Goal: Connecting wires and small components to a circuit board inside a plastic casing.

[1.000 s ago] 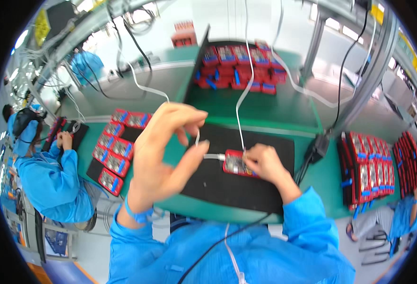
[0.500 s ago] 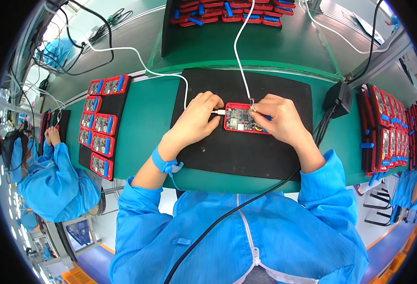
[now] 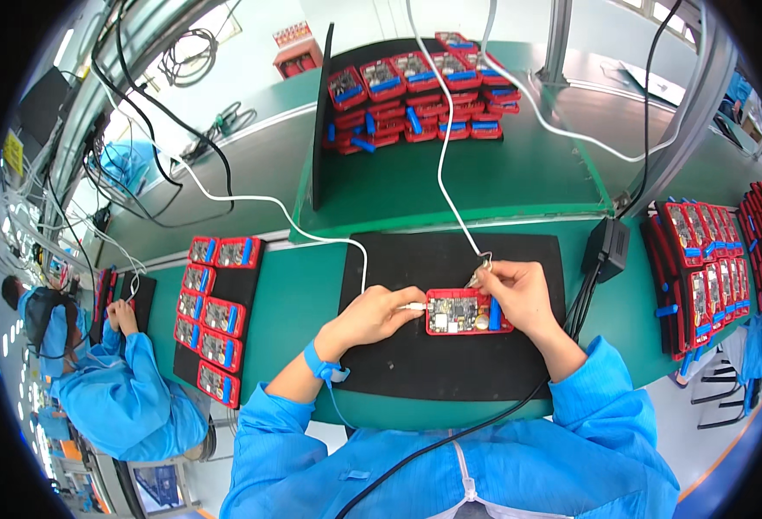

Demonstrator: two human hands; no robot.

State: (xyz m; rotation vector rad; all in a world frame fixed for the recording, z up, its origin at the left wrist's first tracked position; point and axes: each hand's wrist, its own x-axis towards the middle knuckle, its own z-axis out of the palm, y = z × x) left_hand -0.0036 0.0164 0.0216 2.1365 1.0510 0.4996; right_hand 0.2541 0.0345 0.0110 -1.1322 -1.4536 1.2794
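A green circuit board (image 3: 455, 310) sits in a red plastic case (image 3: 430, 330) on a black mat (image 3: 381, 363) in front of me. My left hand (image 3: 365, 318) pinches the white cable plug (image 3: 414, 305) at the case's left end. At its upper right edge, my right hand (image 3: 522, 294) has thumb and fingers closed on a small metallic connector (image 3: 478, 275) at the end of a white cable (image 3: 444, 164). A blue cylinder, like a battery (image 3: 495, 315), lies at the case's right end. A blue wrist strap (image 3: 325, 370) circles my left wrist.
Red cases with boards lie on a black board (image 3: 249, 303) at left. More are stacked on the shelf (image 3: 398, 104) ahead and in racks (image 3: 701, 268) at right. A black adapter box (image 3: 606, 249) with cables stands by the mat. A co-worker (image 3: 113, 389) sits at left.
The view has tilted up, so everything sits lower in the picture. My right hand has drawn back from the board to the case's upper edge, uncovering the blue cylinder. My left hand keeps its pinch.
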